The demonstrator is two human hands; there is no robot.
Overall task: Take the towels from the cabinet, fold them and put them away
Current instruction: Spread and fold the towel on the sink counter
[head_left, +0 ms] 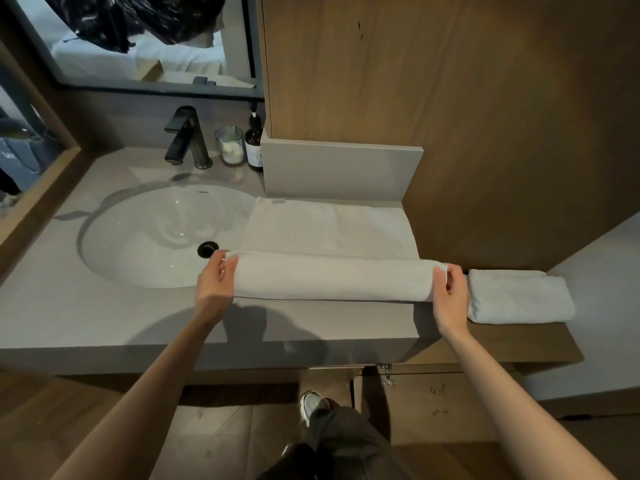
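A white towel lies spread on the grey countertop, right of the sink. Its near edge is lifted and turned over toward the wall as a long fold. My left hand pinches the fold's left end, over the sink rim. My right hand pinches the fold's right end. A second white towel, folded, rests on the wooden ledge just right of my right hand.
The white sink with a black drain sits at left. A black faucet, a glass candle and a brown bottle stand behind it. A wooden cabinet wall rises behind the towel. A cabinet door hangs open below.
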